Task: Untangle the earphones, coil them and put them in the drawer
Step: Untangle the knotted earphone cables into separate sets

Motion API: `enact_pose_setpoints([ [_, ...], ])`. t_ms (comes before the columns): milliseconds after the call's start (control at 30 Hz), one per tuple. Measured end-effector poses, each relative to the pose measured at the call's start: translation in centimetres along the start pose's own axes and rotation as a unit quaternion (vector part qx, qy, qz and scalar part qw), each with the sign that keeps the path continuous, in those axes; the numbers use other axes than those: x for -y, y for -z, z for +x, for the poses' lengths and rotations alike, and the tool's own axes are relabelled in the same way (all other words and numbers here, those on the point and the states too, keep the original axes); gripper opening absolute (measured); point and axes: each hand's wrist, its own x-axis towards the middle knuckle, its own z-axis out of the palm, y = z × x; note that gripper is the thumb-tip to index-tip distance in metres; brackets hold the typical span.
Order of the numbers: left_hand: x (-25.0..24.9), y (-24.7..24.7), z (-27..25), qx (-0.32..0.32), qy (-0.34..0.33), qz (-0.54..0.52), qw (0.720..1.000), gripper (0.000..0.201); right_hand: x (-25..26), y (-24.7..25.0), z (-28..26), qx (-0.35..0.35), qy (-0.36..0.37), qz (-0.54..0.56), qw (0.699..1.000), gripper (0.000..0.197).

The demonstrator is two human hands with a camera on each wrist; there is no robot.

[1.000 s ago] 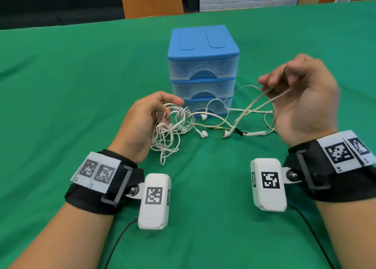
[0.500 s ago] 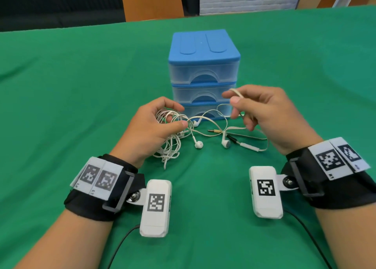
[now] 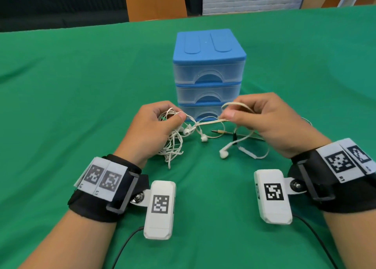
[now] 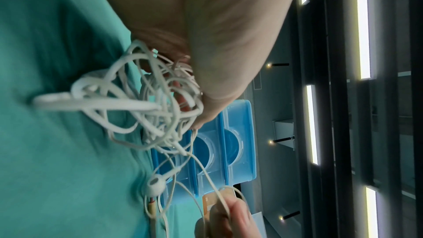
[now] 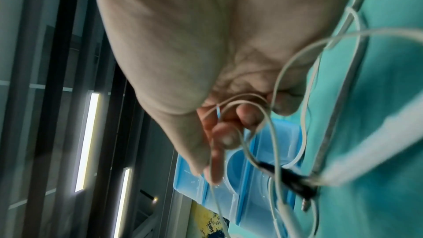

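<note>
White earphones [image 3: 173,146] lie tangled on the green cloth in front of the blue drawer unit [image 3: 208,73], whose three clear drawers are closed. My left hand [image 3: 154,124] grips the knotted bundle [image 4: 146,108]. My right hand [image 3: 262,122] pinches a loop of the cable [image 3: 236,105] between thumb and fingers [image 5: 226,133]. A strand runs taut between the two hands. Earbuds [image 3: 223,153] and the gold jack plug [image 3: 218,131] rest on the cloth between the hands. The inline remote [image 3: 247,151] lies under my right hand.
The green cloth [image 3: 81,85] covers the whole table. The drawer unit stands just behind the hands. White camera units hang from both wrists, each trailing a black cable [image 3: 126,244] toward me. A wooden panel [image 3: 154,2] stands beyond the far table edge.
My right hand came down and left from its raised position, bringing the cable loop close to the left hand. My left hand closed its thumb over the bundle and stayed in place.
</note>
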Motion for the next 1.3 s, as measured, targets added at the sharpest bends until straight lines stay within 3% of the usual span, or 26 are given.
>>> enact_pose_setpoints([
  [200, 0.0, 0.2, 0.1, -0.034, 0.013, -0.010, 0.999, 0.012, 0.1, 1.1, 0.4, -0.178, 0.053, 0.100, 0.977, 0.011],
  [333, -0.1, 0.3, 0.1, -0.045, 0.021, -0.018, 0.999, 0.013, 0.4, 2.1, 0.4, -0.321, 0.056, 0.138, 0.935, 0.012],
  [467, -0.2, 0.4, 0.3, -0.054, 0.026, -0.032, 0.998, 0.015, 0.4, 2.9, 0.3, -0.396, 0.064, 0.189, 0.896, 0.021],
  [600, -0.4, 0.3, 0.2, -0.061, 0.022, -0.039, 0.997, 0.015, -0.1, 2.4, 0.7, -0.349, -0.008, 0.124, 0.929, 0.047],
  [700, -0.4, 0.3, 0.2, -0.062, 0.013, -0.044, 0.997, 0.015, -0.6, 1.7, 1.0, -0.302, -0.043, 0.024, 0.952, 0.033],
  [833, -0.5, 0.3, 0.2, -0.063, 0.005, -0.041, 0.997, 0.014, -1.1, 2.0, 0.9, -0.337, -0.028, -0.068, 0.939, 0.009],
  [1000, -0.6, 0.3, 0.2, -0.056, -0.003, -0.042, 0.998, 0.014, -0.8, 2.3, 0.6, -0.379, 0.006, -0.152, 0.913, 0.022],
  [1133, -0.7, 0.2, 0.2, -0.050, -0.015, -0.045, 0.998, 0.011, 0.4, 1.4, 0.4, -0.320, 0.061, -0.155, 0.933, 0.014],
  [1300, -0.6, 0.1, 0.2, -0.048, -0.014, -0.062, 0.997, 0.012, 1.3, -0.8, 0.0, -0.261, 0.008, -0.257, 0.930, 0.015],
])
